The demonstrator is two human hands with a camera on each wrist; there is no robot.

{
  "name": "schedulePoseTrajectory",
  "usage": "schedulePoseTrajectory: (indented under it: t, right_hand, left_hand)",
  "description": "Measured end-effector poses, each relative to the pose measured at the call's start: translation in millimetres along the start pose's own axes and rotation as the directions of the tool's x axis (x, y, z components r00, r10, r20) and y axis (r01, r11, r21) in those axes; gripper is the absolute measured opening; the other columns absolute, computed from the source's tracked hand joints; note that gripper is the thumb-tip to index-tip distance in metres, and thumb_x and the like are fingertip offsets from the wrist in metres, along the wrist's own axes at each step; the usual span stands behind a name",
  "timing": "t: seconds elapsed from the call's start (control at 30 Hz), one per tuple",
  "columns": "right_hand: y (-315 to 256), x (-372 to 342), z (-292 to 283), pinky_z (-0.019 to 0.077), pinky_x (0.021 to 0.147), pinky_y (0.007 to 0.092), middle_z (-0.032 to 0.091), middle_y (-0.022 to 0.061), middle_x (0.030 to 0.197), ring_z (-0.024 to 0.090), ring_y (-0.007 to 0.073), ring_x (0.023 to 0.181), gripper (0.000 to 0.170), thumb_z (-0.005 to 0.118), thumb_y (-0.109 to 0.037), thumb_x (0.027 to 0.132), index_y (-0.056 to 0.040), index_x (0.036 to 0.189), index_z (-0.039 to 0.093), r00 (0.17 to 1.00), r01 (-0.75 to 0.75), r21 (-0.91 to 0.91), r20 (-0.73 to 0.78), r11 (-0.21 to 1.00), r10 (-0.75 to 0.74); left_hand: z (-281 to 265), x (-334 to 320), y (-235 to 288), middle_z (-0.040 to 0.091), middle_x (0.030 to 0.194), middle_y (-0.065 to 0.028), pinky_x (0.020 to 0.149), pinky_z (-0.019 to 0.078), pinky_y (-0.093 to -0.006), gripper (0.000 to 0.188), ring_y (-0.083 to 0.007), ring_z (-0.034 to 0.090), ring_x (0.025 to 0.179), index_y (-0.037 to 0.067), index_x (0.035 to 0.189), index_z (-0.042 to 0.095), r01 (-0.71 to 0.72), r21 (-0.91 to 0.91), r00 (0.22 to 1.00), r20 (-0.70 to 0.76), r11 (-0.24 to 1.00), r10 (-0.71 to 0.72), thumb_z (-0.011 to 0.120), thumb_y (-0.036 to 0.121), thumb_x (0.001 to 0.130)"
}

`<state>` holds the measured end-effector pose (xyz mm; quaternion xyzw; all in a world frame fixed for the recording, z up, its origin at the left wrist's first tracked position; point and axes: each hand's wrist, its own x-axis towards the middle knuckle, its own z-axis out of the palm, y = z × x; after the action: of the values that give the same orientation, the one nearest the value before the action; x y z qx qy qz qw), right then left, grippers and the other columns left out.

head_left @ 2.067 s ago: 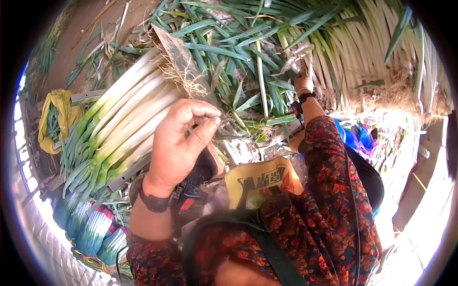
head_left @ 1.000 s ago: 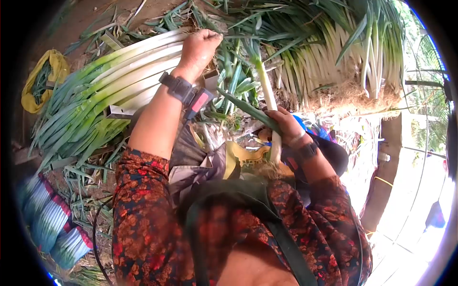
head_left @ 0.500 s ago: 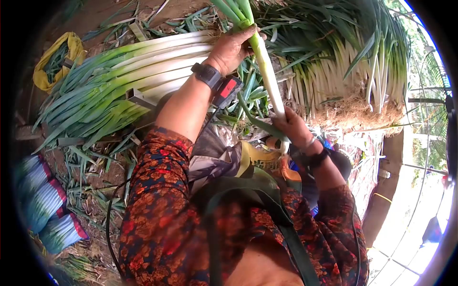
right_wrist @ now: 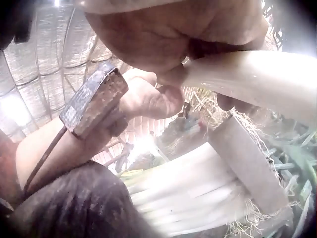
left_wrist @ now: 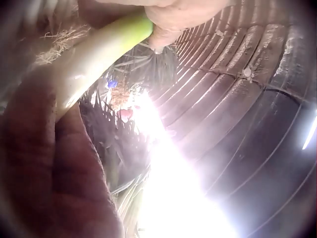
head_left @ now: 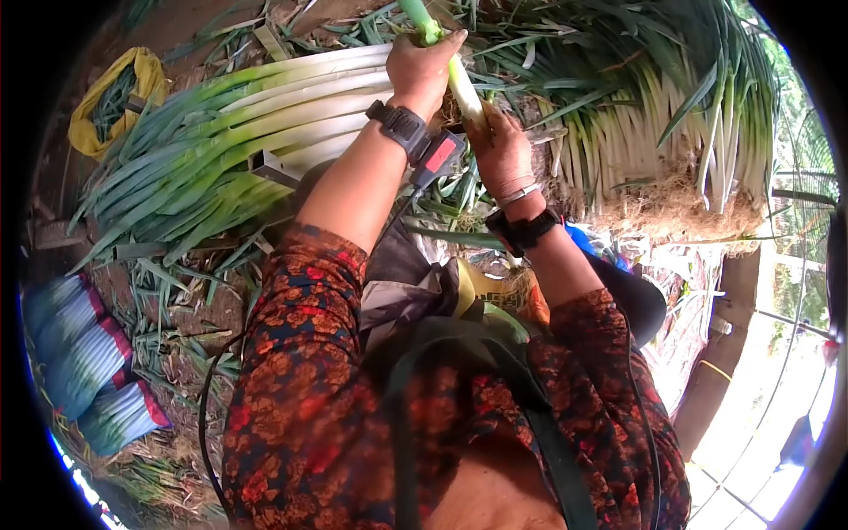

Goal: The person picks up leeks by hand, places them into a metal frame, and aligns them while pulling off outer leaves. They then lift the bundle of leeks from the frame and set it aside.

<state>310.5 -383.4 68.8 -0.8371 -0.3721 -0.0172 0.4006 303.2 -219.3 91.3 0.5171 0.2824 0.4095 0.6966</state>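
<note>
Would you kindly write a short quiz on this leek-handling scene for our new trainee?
1. Choose one: the left hand grips the leek
A) by its roots
B) near its green leaves
C) not at all
2. True or false: the right hand grips the white part of that same leek.
3. Fill in the colour: the open bag holding green leaves, over on the person's left, is ____.

Key: 1 B; 2 true; 3 yellow.
</note>
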Motion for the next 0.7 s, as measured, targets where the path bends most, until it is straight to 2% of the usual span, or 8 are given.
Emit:
schedulePoseTrajectory:
  t: [0.13, 0.23, 0.37, 0.43, 0.5, 0.53, 0.6, 0.7]
  right_hand:
    - [-8, -3, 4, 0.0519, 0.078, 0.0401, 0.066, 0.0200, 0.093, 0.064, 0.0368, 0.085, 0.033, 0.060, -0.027, 0.093, -0.0031, 0.115, 0.064, 0.998, -0.056, 0.096, 0.044, 0.994, 0.052]
    - [-5, -9, 3, 0.0520, 0.075, 0.0333, 0.069, 0.0165, 0.091, 0.066, 0.0223, 0.079, 0.030, 0.057, -0.025, 0.095, -0.0018, 0.112, 0.065, 0.961, -0.270, 0.293, 0.133, 0.917, 0.241]
    - [3, -14, 3, 0.0493, 0.066, 0.0271, 0.067, 0.0094, 0.083, 0.061, 0.0132, 0.071, 0.030, 0.055, -0.025, 0.096, -0.0009, 0.110, 0.066, 0.843, -0.536, 0.516, 0.371, 0.668, 0.390]
    - [4, -19, -4, 0.0467, 0.060, 0.0257, 0.063, 0.0045, 0.078, 0.057, 0.0123, 0.066, 0.030, 0.053, -0.027, 0.097, -0.0011, 0.106, 0.065, 0.822, -0.569, 0.620, 0.446, 0.540, 0.355]
    - [4, -39, -26, 0.0458, 0.058, 0.0265, 0.061, 0.0021, 0.077, 0.056, 0.0106, 0.065, 0.029, 0.053, -0.029, 0.097, -0.0020, 0.104, 0.061, 0.891, -0.355, 0.520, 0.439, 0.777, 0.113]
    - [1, -52, -32, 0.0451, 0.057, 0.0263, 0.060, 0.0013, 0.076, 0.055, 0.0097, 0.064, 0.027, 0.054, -0.027, 0.097, -0.0025, 0.105, 0.060, 0.802, -0.509, 0.501, 0.571, 0.700, 0.175]
    - [8, -85, -30, 0.0430, 0.055, 0.0257, 0.057, 0.0001, 0.074, 0.053, 0.0087, 0.063, 0.022, 0.058, -0.021, 0.095, -0.0036, 0.108, 0.057, 0.713, -0.581, 0.355, 0.656, 0.732, 0.248]
    - [75, -127, -23, 0.0418, 0.054, 0.0249, 0.055, -0.0018, 0.074, 0.050, 0.0074, 0.062, 0.020, 0.063, -0.015, 0.092, -0.0048, 0.108, 0.056, 0.688, -0.658, 0.324, 0.626, 0.680, 0.367]
  left_hand:
    - [-2, 6, -12, 0.068, 0.086, -0.0172, 0.072, 0.0525, -0.0343, 0.054, -0.0214, 0.064, 0.074, -0.008, 0.093, 0.059, -0.038, 0.140, 0.990, -0.132, 0.989, 0.057, 0.087, 0.031, 0.068]
    - [-3, 10, -14, 0.067, 0.089, -0.0168, 0.073, 0.0520, -0.0340, 0.056, -0.0202, 0.063, 0.078, -0.009, 0.099, 0.059, 0.006, 0.149, 0.989, -0.149, 0.989, 0.017, 0.085, 0.032, 0.071]
    - [-2, 11, -20, 0.065, 0.089, -0.0110, 0.068, 0.0523, -0.0347, 0.049, -0.0191, 0.061, 0.073, -0.003, 0.107, 0.055, -0.057, -0.004, 0.998, 0.025, 0.998, 0.057, 0.074, 0.035, 0.083]
    - [-5, 12, -8, 0.055, 0.070, -0.0038, 0.051, 0.0492, -0.0331, 0.035, -0.0188, 0.055, 0.055, 0.010, 0.093, 0.056, 0.123, -0.163, 0.986, 0.133, 0.979, -0.102, 0.067, 0.043, 0.087]
    - [-10, -1, 33, 0.049, 0.060, 0.0005, 0.042, 0.0440, -0.0306, 0.030, -0.0156, 0.049, 0.046, 0.016, 0.088, 0.057, 0.334, -0.315, 0.937, 0.216, 0.888, -0.276, 0.064, 0.045, 0.090]
    - [-16, -1, 40, 0.050, 0.062, 0.0007, 0.044, 0.0417, -0.0297, 0.032, -0.0144, 0.050, 0.049, 0.015, 0.088, 0.056, 0.410, -0.387, 0.905, 0.288, 0.826, -0.314, 0.064, 0.046, 0.090]
    - [-24, 21, 19, 0.053, 0.067, -0.0003, 0.045, 0.0411, -0.0293, 0.033, -0.0143, 0.052, 0.052, 0.014, 0.090, 0.057, 0.173, -0.303, 0.985, 0.065, 0.937, -0.161, 0.064, 0.046, 0.090]
    - [-33, 31, -2, 0.056, 0.071, -0.0029, 0.049, 0.0435, -0.0307, 0.036, -0.0152, 0.053, 0.055, 0.011, 0.101, 0.057, 0.098, -0.317, 0.991, -0.058, 0.943, -0.123, 0.064, 0.045, 0.090]
